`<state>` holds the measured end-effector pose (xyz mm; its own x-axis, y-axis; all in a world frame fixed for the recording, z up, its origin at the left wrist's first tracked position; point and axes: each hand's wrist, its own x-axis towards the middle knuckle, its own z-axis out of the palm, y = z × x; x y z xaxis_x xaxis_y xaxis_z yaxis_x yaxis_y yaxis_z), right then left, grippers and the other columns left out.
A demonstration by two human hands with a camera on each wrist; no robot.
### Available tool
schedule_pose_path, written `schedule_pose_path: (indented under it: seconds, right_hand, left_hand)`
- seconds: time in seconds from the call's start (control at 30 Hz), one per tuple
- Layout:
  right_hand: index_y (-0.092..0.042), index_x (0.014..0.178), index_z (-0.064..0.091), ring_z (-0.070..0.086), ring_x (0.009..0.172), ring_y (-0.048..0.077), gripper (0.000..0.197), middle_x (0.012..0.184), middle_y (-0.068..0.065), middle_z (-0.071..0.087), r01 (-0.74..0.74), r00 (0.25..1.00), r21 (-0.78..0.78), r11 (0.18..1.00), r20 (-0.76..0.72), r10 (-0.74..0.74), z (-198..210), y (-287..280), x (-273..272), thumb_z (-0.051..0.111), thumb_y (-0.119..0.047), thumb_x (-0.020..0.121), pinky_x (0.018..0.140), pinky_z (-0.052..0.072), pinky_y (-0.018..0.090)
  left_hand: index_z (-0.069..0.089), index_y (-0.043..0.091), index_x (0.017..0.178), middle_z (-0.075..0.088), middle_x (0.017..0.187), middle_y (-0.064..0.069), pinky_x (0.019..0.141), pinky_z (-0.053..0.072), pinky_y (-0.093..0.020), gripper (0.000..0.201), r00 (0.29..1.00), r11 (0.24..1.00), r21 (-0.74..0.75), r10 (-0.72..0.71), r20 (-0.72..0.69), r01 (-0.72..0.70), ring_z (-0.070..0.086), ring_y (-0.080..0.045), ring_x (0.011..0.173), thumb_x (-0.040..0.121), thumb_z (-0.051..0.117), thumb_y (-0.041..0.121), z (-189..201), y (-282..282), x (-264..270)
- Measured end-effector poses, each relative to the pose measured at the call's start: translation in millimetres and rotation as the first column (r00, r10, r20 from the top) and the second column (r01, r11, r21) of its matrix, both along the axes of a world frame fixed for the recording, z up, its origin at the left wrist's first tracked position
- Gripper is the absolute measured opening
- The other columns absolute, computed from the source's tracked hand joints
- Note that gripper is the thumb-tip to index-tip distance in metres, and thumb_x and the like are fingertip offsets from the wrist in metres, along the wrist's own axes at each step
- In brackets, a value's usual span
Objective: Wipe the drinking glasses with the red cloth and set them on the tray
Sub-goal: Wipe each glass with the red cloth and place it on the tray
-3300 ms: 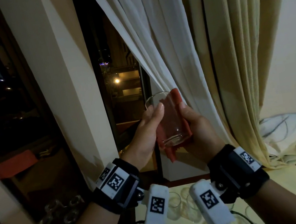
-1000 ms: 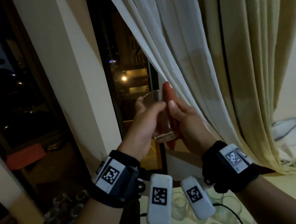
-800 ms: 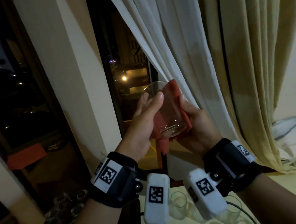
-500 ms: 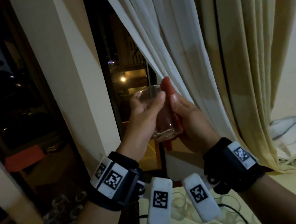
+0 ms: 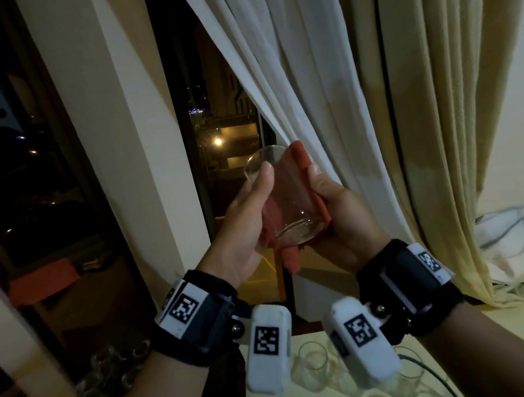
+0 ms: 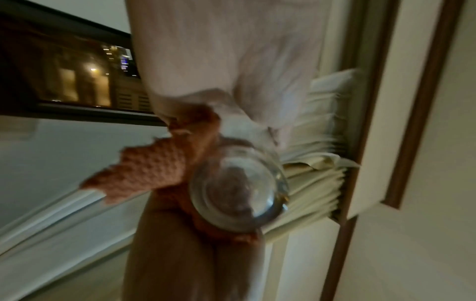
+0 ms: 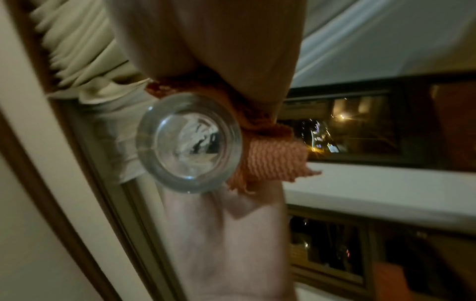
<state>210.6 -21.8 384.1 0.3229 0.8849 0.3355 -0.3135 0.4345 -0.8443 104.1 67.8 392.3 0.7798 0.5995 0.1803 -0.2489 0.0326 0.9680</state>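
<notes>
up close, clear round glass (image 5: 288, 201), nubbly red cloth (image 5: 302, 161)

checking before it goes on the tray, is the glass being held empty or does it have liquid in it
Empty: the glass is tilted with its clear base showing no liquid.

1. No readable words, brands or numbers anywhere in the three views.
2. Only signs: black-and-white square fiducial markers, code patterns, no letters.
3. One marker on the left wristband (image 5: 184, 308), just behind the left hand (image 5: 242, 232).
4. One marker on the white left camera pod (image 5: 269, 353), below that wristband.
5. One marker on the right wristband (image 5: 430, 262), just behind the right hand (image 5: 345, 220).
6. One marker on the white right camera pod (image 5: 362, 343), below that wristband.
7. Both wrist views are blurred; no text is legible there.
</notes>
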Motion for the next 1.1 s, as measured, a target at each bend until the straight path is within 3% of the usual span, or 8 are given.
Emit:
schedule_pose_path:
  seconds: [0.2,0.27,0.43,0.57,0.67,0.83,1.0,1.1]
  right_hand:
    - [-0.025,0.155,0.036,0.065,0.121,0.029,0.048,0.139,0.012,0.061,0.207,0.965,-0.049,0.977,0.172,-0.196,-7,9,1,0.036,-0.032,0.108,0.096,0.057,0.045]
    - [-0.018,0.153,0.041,0.062,0.125,0.032,0.047,0.140,0.016,0.060,0.100,0.992,-0.045,0.994,0.081,-0.096,-14,10,-3,0.034,-0.034,0.108,0.099,0.055,0.047]
    - [-0.009,0.144,0.050,0.061,0.126,0.034,0.054,0.137,0.019,0.062,-0.046,0.984,-0.046,0.998,-0.175,0.037,-15,9,1,0.038,-0.044,0.104,0.096,0.056,0.045]
    - [-0.021,0.150,0.044,0.064,0.123,0.031,0.049,0.136,0.012,0.064,0.163,0.982,-0.048,0.985,0.099,-0.158,-18,14,0,0.040,-0.041,0.106,0.103,0.052,0.052]
    - [-0.030,0.155,0.037,0.062,0.126,0.029,0.050,0.142,0.009,0.060,0.180,0.975,-0.041,0.983,0.139,-0.173,-21,16,-2,0.041,-0.042,0.106,0.103,0.052,0.052]
    - [-0.010,0.147,0.047,0.059,0.129,0.036,0.052,0.138,0.020,0.061,0.028,0.998,-0.055,0.998,-0.054,-0.031,-16,8,3,0.035,-0.041,0.107,0.102,0.052,0.049]
    - [-0.033,0.156,0.034,0.061,0.127,0.029,0.047,0.143,0.009,0.058,0.226,0.962,-0.049,0.973,0.168,-0.215,-15,12,0,0.036,-0.034,0.109,0.101,0.054,0.048]
    - [-0.022,0.153,0.041,0.060,0.127,0.033,0.048,0.141,0.016,0.059,0.121,0.991,-0.020,0.992,0.053,-0.120,-18,12,-4,0.038,-0.037,0.107,0.103,0.052,0.052]
  left_hand:
    - [0.033,0.025,0.152,0.059,0.137,-0.002,0.102,0.051,-0.051,0.077,0.994,0.995,0.005,0.105,-0.030,-0.105,0.059,-0.023,0.123,0.087,0.068,0.048,5,-1,0]
    - [0.027,0.029,0.153,0.061,0.132,0.002,0.097,0.054,-0.049,0.098,0.989,0.990,0.032,0.140,-0.055,-0.139,0.061,-0.021,0.119,0.072,0.071,0.059,4,-3,2]
    - [0.048,0.024,0.144,0.066,0.131,-0.003,0.100,0.053,-0.041,0.072,0.992,0.994,-0.024,0.104,-0.074,-0.106,0.064,-0.021,0.120,0.081,0.062,0.055,4,-3,1]
    - [0.020,0.027,0.159,0.053,0.145,-0.003,0.109,0.046,-0.051,0.067,0.987,0.986,-0.049,0.155,-0.044,-0.157,0.056,-0.025,0.129,0.102,0.055,0.029,8,0,5]
    - [0.029,0.029,0.152,0.058,0.132,0.001,0.104,0.050,-0.053,0.068,0.982,0.985,0.031,0.174,-0.077,-0.172,0.059,-0.024,0.121,0.095,0.064,0.039,4,-1,8]
    - [0.042,0.022,0.150,0.059,0.142,-0.007,0.110,0.045,-0.049,0.077,0.999,0.999,-0.048,0.012,-0.051,-0.014,0.058,-0.024,0.129,0.085,0.066,0.055,-3,6,1]
    - [0.014,0.039,0.157,0.052,0.146,0.000,0.108,0.045,-0.055,0.097,0.981,0.990,0.081,0.125,-0.147,-0.114,0.052,-0.026,0.130,0.080,0.071,0.052,4,-2,4]
    - [0.016,0.031,0.157,0.058,0.128,0.007,0.108,0.046,-0.052,0.086,0.977,0.982,0.094,0.172,-0.124,-0.161,0.054,-0.022,0.127,0.091,0.066,0.051,1,-4,5]
